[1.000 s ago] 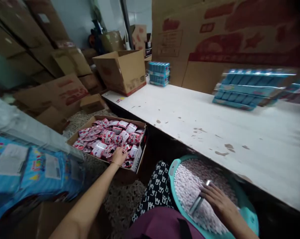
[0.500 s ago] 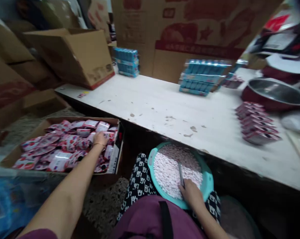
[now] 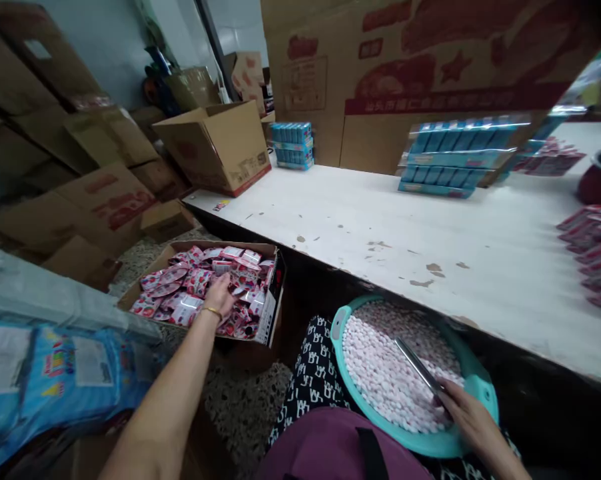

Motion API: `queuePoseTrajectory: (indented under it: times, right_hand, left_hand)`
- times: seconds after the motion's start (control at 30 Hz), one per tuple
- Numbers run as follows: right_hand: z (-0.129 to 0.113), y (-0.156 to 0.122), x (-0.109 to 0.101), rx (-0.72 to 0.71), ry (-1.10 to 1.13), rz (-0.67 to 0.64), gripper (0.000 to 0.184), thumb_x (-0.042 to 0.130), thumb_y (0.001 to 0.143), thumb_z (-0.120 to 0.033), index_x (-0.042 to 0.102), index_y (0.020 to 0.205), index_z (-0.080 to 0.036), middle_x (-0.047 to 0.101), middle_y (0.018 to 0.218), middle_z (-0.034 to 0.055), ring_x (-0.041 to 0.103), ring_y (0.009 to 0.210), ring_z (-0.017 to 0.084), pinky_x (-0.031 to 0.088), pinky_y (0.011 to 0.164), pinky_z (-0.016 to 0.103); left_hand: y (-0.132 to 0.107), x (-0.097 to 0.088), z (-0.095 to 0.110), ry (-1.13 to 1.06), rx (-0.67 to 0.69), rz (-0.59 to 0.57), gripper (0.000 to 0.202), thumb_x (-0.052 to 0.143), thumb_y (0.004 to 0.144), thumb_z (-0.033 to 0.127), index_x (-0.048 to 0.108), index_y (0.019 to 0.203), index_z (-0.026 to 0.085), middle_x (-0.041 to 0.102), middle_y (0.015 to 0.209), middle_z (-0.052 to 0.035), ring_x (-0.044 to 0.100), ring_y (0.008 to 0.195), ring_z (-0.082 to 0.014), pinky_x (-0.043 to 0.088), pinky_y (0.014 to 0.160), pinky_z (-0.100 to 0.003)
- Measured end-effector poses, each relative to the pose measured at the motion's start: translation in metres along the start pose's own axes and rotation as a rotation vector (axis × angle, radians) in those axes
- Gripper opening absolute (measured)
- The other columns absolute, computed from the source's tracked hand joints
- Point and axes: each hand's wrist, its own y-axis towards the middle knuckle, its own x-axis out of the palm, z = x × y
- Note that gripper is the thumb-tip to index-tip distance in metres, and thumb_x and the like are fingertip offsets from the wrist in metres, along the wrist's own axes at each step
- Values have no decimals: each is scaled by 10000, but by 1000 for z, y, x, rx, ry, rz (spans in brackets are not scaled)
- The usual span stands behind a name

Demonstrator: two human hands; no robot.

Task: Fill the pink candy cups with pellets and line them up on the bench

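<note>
My left hand (image 3: 219,297) rests on a heap of red-and-white foil packets (image 3: 195,283) inside a low cardboard box (image 3: 153,270), its fingers down among them. I cannot tell if it grips one. My right hand (image 3: 468,417) holds a flat metal scraper (image 3: 418,367) at the lower edge of a teal basin (image 3: 338,327). The scraper's blade lies over small pink-and-white candies (image 3: 385,367) that fill the basin, which sits on my lap.
A long white stained table (image 3: 380,227) runs above the basin, bearing plastic-wrapped blue packs (image 3: 450,160) and stacked red packets (image 3: 593,257) at right. A blue sack (image 3: 55,373) lies left. Cardboard boxes (image 3: 215,147) crowd the back.
The view has swung left. My right hand has moved to the basin's lower right, and the scraper now slants across the candies. My left hand stays in the box.
</note>
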Motion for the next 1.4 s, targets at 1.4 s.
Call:
queuePoseTrajectory:
  times: [1.4]
  right_hand:
    - [-60, 48, 63, 152, -117, 97, 267, 448, 724, -150, 678, 848, -207, 663, 903, 39, 569, 885, 166, 383, 762, 234]
  left_hand:
    - [-149, 191, -4, -140, 6, -705, 572, 712, 572, 287, 477, 1073, 141, 618, 1000, -64, 603, 880, -175, 470, 830, -317]
